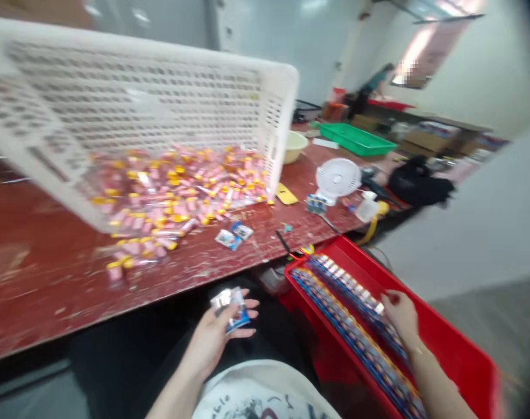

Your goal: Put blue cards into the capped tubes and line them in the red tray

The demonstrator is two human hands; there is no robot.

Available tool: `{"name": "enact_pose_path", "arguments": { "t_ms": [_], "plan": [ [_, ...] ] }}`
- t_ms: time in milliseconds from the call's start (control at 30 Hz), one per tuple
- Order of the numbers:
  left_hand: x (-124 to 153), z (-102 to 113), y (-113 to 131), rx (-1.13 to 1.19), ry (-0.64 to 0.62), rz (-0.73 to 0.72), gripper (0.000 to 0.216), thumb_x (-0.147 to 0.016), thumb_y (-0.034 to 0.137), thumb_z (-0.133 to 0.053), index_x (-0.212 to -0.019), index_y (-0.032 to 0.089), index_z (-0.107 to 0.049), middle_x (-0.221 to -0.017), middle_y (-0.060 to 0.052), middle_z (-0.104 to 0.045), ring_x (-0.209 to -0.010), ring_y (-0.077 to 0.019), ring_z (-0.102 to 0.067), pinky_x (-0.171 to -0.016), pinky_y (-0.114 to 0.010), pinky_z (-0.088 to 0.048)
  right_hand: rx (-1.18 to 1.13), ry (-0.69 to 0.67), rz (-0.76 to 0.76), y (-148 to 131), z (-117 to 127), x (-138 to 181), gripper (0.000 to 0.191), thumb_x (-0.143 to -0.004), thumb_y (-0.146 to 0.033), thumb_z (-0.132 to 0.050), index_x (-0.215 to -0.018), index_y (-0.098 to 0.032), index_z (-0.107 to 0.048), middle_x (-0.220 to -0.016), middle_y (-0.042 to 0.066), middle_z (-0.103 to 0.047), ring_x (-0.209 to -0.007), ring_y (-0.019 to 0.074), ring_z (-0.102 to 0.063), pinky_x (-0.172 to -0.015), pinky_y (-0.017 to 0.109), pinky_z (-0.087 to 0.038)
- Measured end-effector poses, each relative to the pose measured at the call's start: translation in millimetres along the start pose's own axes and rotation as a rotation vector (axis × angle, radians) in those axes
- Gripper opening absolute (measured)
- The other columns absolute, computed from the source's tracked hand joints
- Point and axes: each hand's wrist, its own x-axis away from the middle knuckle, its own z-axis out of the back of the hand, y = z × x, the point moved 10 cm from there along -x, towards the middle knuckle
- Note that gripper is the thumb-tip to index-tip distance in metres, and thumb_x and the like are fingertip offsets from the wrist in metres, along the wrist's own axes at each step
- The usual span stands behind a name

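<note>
My left hand [212,331] is held palm up over my lap, its thumb pressing on a small blue-and-white packet [237,319]; there may be more than one in the grip. My right hand [400,317] reaches into a long red bin [448,343], fingers curled together at a row of packed small packets [347,285]. Blur hides what lies between those fingertips. A second long row [343,323] runs beside it, blue with yellowish tops. Two or so similar blue-and-white packets [234,234] lie on the red table [160,291] near its edge.
A white basket [286,110] lies on its side, spilling many pink pieces with yellow caps [173,198] onto the table. Farther right are a white fan [338,177], a yellow card [286,194], a green tray [356,139] and a black bundle [417,181]. A person [374,87] stands far behind.
</note>
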Motion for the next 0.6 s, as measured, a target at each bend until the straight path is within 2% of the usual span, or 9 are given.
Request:
{"name": "enact_pose_path", "arguments": {
  "t_ms": [67, 133, 233, 300, 367, 467, 533, 600],
  "plan": [
    [1, 8, 4, 0.031, 0.006, -0.06, 0.041, -0.072, 0.033, -0.074, -0.105, 0.01, -0.065, -0.092, -0.015, -0.073, -0.077, -0.0228, -0.068, -0.059, -0.032, -0.058, -0.045, -0.007, 0.211, -59, -17, 12, 0.03, -0.071, -0.033, -0.058, -0.09, -0.01, -0.062, -0.079, 0.012, -0.061, -0.069, 0.0248, -0.058, -0.065, 0.039, -0.047],
    [4, 24, 9, 0.083, 0.064, -0.112, 0.041, -0.068, 0.035, -0.078, -0.098, 0.009, -0.067, -0.087, -0.015, -0.073, -0.071, -0.0213, -0.069, -0.055, -0.029, -0.057, -0.162, -0.057, 0.581, -146, -48, 43, 0.03, -0.072, -0.039, -0.058, -0.088, -0.014, -0.061, -0.081, 0.011, -0.06, -0.068, 0.0237, -0.058, -0.065, 0.039, -0.049],
    [15, 55, 23, 0.167, 0.174, -0.223, 0.044, -0.062, 0.038, -0.082, -0.091, 0.007, -0.069, -0.081, -0.014, -0.073, -0.064, -0.0189, -0.067, -0.052, -0.026, -0.056, -0.395, -0.234, 1.107, -281, -97, 131, 0.022, -0.079, -0.037, -0.057, -0.091, -0.018, -0.06, -0.092, 0.01, -0.06, -0.08, 0.0236, -0.061, -0.074, 0.038, -0.051],
    [29, 77, 32, 0.218, 0.232, -0.296, 0.045, -0.06, 0.039, -0.083, -0.089, 0.007, -0.07, -0.073, -0.011, -0.071, -0.06, -0.0175, -0.065, -0.05, -0.026, -0.054, -0.51, -0.35, 1.314, -355, -126, 193, 0.016, -0.083, -0.032, -0.055, -0.094, -0.021, -0.059, -0.099, 0.01, -0.06, -0.09, 0.0237, -0.061, -0.08, 0.037, -0.051],
    [42, 97, 37, 0.251, 0.255, -0.332, 0.047, -0.056, 0.039, -0.085, -0.087, 0.007, -0.071, -0.07, -0.01, -0.07, -0.057, -0.0171, -0.064, -0.049, -0.026, -0.054, -0.562, -0.444, 1.434, -416, -155, 250, 0.016, -0.085, -0.031, -0.054, -0.097, -0.021, -0.058, -0.102, 0.01, -0.06, -0.094, 0.0241, -0.061, -0.082, 0.038, -0.051],
    [60, 127, 43, 0.296, 0.277, -0.393, 0.052, -0.055, 0.044, -0.084, -0.089, 0.008, -0.071, -0.083, -0.016, -0.072, -0.067, -0.0224, -0.067, -0.053, -0.03, -0.053, -0.597, -0.511, 1.527, -483, -191, 324, 0.017, -0.088, -0.032, -0.049, -0.099, -0.02, -0.055, -0.099, 0.011, -0.061, -0.092, 0.0251, -0.061, -0.081, 0.04, -0.051],
    [69, 146, 46, 0.312, 0.283, -0.457, 0.055, -0.053, 0.049, -0.083, -0.089, 0.01, -0.07, -0.087, -0.018, -0.072, -0.072, -0.0263, -0.069, -0.061, -0.035, -0.054, -0.627, -0.455, 1.6, -510, -201, 367, 0.018, -0.089, -0.03, -0.046, -0.101, -0.018, -0.054, -0.099, 0.013, -0.061, -0.094, 0.0265, -0.061, -0.083, 0.043, -0.05],
    [75, 162, 49, 0.275, 0.283, -0.528, 0.057, -0.049, 0.055, -0.083, -0.084, 0.011, -0.07, -0.081, -0.017, -0.072, -0.073, -0.0294, -0.07, -0.074, -0.044, -0.053, -0.607, -0.348, 1.73, -522, -205, 409, 0.02, -0.089, -0.026, -0.045, -0.104, -0.018, -0.056, -0.109, 0.015, -0.061, -0.105, 0.029, -0.057, -0.09, 0.046, -0.046]
  ]
}}
